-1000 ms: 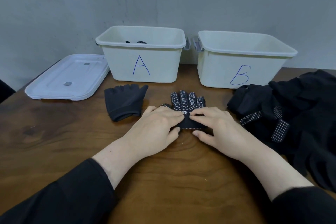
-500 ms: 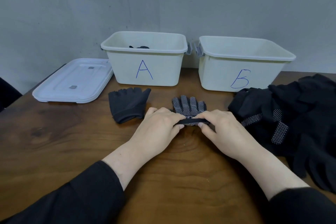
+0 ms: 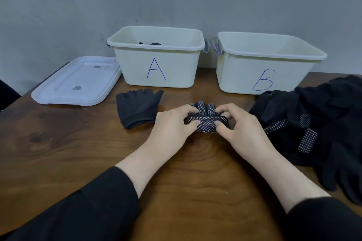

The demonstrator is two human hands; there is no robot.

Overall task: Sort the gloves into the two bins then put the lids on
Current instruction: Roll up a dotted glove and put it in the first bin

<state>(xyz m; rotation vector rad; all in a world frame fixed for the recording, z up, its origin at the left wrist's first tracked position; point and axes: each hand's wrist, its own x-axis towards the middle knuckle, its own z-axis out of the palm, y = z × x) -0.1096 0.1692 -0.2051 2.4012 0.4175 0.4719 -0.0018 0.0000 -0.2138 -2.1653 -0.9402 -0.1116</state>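
Dotted glove point(image 3: 205, 121), head view: it lies on the wooden table point(image 3: 78, 152) in front of the gap between bin A point(image 3: 156, 58) and bin B point(image 3: 264, 62), with its cuff end now folded up and over toward its fingers; a second ago it lay flat under both palms. Left hand point(image 3: 172, 123) and right hand point(image 3: 237, 123) each pinch the rolled fold, thumbs on the near edge and curled fingertips on the far side. Left of the dotted glove rests a plain fingerless glove point(image 3: 137, 108); right of it, a heap of unsorted dark gloves point(image 3: 313, 123). One white lid point(image 3: 78, 80) lies left of bin A, which already holds some dark fabric. The fold suggests the glove is being bundled for dropping into a bin; sorting is at an early stage, lids not yet fitted.
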